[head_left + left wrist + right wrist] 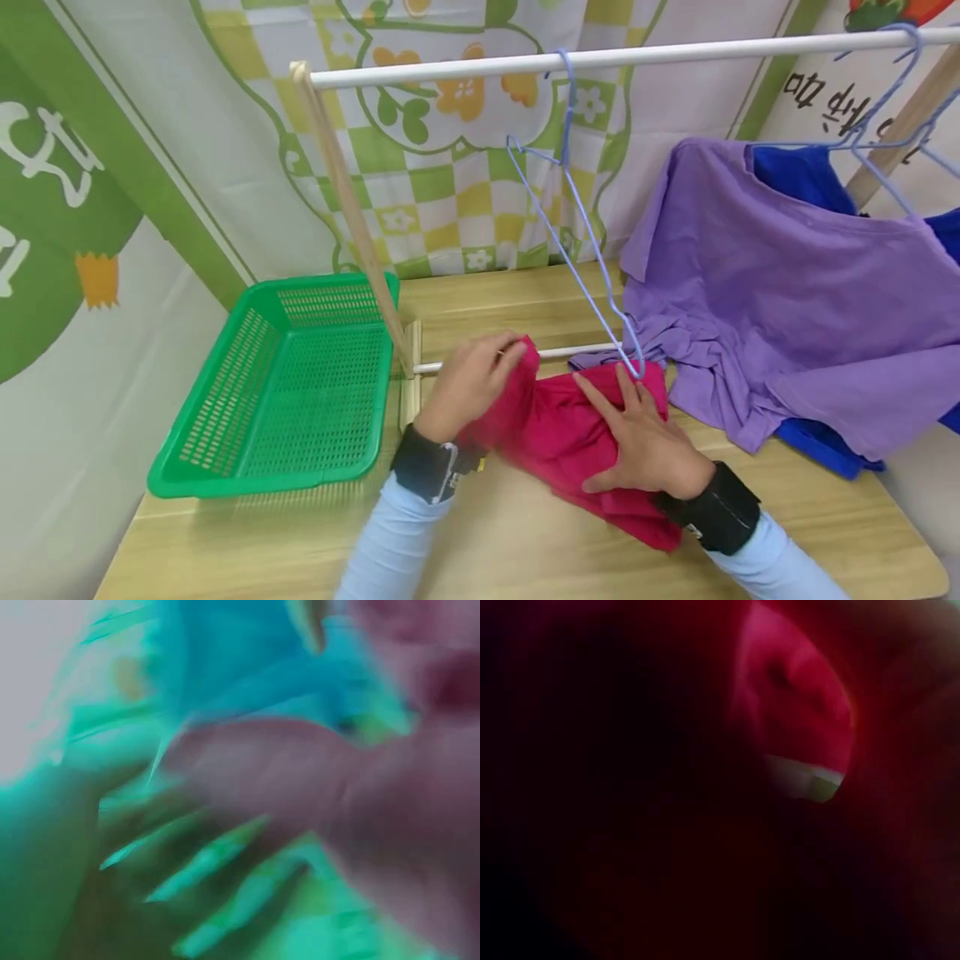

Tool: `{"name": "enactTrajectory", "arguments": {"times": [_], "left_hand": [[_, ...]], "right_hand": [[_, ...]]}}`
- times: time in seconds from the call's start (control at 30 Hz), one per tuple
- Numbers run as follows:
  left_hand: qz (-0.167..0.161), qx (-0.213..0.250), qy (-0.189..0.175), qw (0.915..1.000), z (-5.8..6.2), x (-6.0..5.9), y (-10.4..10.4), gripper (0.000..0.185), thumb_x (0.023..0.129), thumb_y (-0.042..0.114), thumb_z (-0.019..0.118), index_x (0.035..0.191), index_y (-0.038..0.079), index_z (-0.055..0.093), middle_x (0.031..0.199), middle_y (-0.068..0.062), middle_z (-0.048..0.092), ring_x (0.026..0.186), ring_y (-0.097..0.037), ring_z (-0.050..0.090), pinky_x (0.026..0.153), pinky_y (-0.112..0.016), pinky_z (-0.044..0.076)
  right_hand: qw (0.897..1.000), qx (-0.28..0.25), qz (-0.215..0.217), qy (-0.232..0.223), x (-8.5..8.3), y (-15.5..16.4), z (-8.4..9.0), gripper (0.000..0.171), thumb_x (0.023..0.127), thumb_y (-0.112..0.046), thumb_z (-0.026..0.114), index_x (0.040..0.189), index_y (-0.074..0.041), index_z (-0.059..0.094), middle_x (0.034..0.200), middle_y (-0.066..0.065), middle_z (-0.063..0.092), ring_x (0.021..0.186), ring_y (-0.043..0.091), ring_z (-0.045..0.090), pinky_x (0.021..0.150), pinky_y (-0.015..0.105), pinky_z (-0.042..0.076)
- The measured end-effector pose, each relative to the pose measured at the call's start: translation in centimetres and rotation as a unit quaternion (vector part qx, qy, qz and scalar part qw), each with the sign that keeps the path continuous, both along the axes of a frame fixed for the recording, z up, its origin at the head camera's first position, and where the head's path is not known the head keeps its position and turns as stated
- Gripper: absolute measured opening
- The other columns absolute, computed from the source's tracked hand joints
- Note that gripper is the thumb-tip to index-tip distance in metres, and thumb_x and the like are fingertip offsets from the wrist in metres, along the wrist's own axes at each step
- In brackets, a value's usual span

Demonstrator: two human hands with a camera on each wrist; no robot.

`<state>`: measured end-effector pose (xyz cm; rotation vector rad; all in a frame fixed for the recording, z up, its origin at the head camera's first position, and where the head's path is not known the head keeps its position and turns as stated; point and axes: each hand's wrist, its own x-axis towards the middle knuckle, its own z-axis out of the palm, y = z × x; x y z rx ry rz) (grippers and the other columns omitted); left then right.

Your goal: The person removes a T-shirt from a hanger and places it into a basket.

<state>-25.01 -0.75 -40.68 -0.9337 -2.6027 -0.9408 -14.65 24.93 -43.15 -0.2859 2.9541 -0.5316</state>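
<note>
A crumpled crimson garment [570, 425] lies on the wooden table under both hands. My left hand [468, 387] pinches its left part and holds a fold raised. My right hand [648, 442] rests on the garment with fingers spread, its fingertips beside the lower end of a light blue hanger [592, 229]. That hanger hooks over a white rod [480, 68] and hangs edge-on. In the left wrist view, blurred and off in colour, the fingers [217, 870] lie by the cloth [270, 769]. Dark cloth fills most of the right wrist view, with a lit gap of crimson fabric [802, 712].
A green plastic basket [315, 400] stands at left, beside the rack's wooden post [352, 217]. At right a purple shirt [810, 250] hangs from a hanger, its hem on the table [525, 550], with blue clothing [802, 175] behind it. A patterned curtain [450, 200] backs the table.
</note>
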Motion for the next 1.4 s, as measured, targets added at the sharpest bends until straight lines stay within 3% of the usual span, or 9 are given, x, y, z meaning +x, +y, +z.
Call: {"name": "enactTrajectory", "arguments": {"times": [0.13, 0.2, 0.5, 0.77, 0.97, 1.1, 1.27, 1.33, 1.4], "left_hand": [[-0.060, -0.217, -0.160, 0.9611, -4.2, 1.1, 2.1, 0.089, 0.091, 0.044, 0.079, 0.165, 0.021, 0.036, 0.170, -0.013, 0.038, 0.157, -0.038, 0.036, 0.124, -0.058, 0.037], [-0.052, -0.282, -0.187, 0.9396, -5.7, 2.1, 2.7, 0.108, 0.081, 0.046, 0.086, 0.169, 0.027, 0.025, 0.176, -0.015, 0.020, 0.161, -0.046, 0.020, 0.125, -0.067, 0.028], [0.022, -0.318, 0.025, 0.9475, -8.2, 4.2, 4.3, 0.055, 0.091, 0.034, 0.077, 0.144, 0.034, 0.060, 0.140, -0.008, 0.061, 0.115, -0.035, 0.062, 0.076, -0.048, 0.061], [0.043, -0.211, 0.020, 0.9763, -3.0, 4.8, 0.3, 0.058, 0.088, 0.015, 0.079, 0.143, 0.022, 0.062, 0.125, -0.007, 0.068, 0.097, -0.027, 0.072, 0.065, -0.042, 0.062], [0.117, -0.034, 0.017, 0.9924, 2.5, 6.6, -5.0, 0.060, 0.083, -0.001, 0.074, 0.141, 0.011, 0.065, 0.131, -0.011, 0.067, 0.108, -0.033, 0.073, 0.080, -0.048, 0.063], [0.161, 0.076, 0.057, 0.9823, 4.9, 8.1, -8.5, 0.055, 0.083, -0.004, 0.071, 0.137, 0.006, 0.066, 0.134, -0.014, 0.066, 0.115, -0.036, 0.071, 0.090, -0.052, 0.062], [0.215, 0.128, 0.176, 0.9520, 7.5, 9.3, -12.9, 0.042, 0.089, 0.001, 0.069, 0.131, 0.004, 0.068, 0.137, -0.019, 0.064, 0.123, -0.040, 0.067, 0.095, -0.059, 0.060], [0.219, 0.119, 0.205, 0.9465, 7.9, 8.9, -14.8, 0.043, 0.089, 0.001, 0.069, 0.132, 0.001, 0.065, 0.143, -0.023, 0.060, 0.130, -0.043, 0.062, 0.102, -0.063, 0.056], [0.230, 0.074, 0.176, 0.9542, 8.0, 8.2, -16.9, 0.056, 0.087, 0.003, 0.072, 0.141, 0.004, 0.060, 0.157, -0.024, 0.048, 0.146, -0.046, 0.046, 0.116, -0.069, 0.041]], "right_hand": [[0.998, 0.022, 0.002, -0.056, -0.6, -0.9, -2.7, 0.123, 0.064, -0.052, 0.098, 0.166, -0.029, 0.033, 0.168, 0.035, 0.018, 0.143, 0.070, 0.031, 0.084, 0.080, 0.052], [0.998, 0.018, 0.004, -0.060, -0.6, -1.2, -3.3, 0.113, 0.066, -0.046, 0.097, 0.162, -0.026, 0.042, 0.162, 0.033, 0.028, 0.137, 0.065, 0.036, 0.080, 0.072, 0.056], [1.000, 0.013, -0.008, -0.020, -0.2, -1.8, -3.1, 0.078, 0.079, -0.030, 0.087, 0.147, -0.008, 0.055, 0.140, 0.036, 0.048, 0.114, 0.054, 0.055, 0.080, 0.066, 0.057], [0.992, -0.088, 0.031, 0.084, -1.1, -5.7, -0.5, 0.065, 0.087, -0.021, 0.080, 0.144, -0.001, 0.056, 0.119, 0.021, 0.068, 0.110, 0.036, 0.067, 0.091, 0.056, 0.057], [0.949, -0.281, 0.047, 0.131, -1.5, -11.9, 1.9, 0.042, 0.093, -0.018, 0.077, 0.130, -0.014, 0.057, 0.118, 0.005, 0.067, 0.110, 0.021, 0.065, 0.091, 0.043, 0.056], [0.900, -0.412, 0.074, 0.123, -2.0, -16.6, 3.5, 0.038, 0.095, -0.012, 0.074, 0.128, -0.012, 0.055, 0.121, 0.007, 0.067, 0.111, 0.020, 0.064, 0.094, 0.038, 0.055], [0.826, -0.516, 0.151, 0.170, -3.6, -23.0, 5.1, 0.040, 0.092, -0.004, 0.069, 0.129, -0.003, 0.053, 0.123, 0.015, 0.064, 0.115, 0.024, 0.062, 0.101, 0.035, 0.054], [0.819, -0.510, 0.182, 0.192, -4.9, -25.2, 5.4, 0.045, 0.090, -0.002, 0.068, 0.132, 0.000, 0.052, 0.127, 0.018, 0.062, 0.120, 0.029, 0.061, 0.106, 0.039, 0.053], [0.845, -0.465, 0.201, 0.172, -6.6, -26.9, 5.4, 0.056, 0.094, -0.006, 0.069, 0.145, -0.001, 0.047, 0.143, 0.021, 0.053, 0.133, 0.035, 0.056, 0.112, 0.047, 0.050]]}}
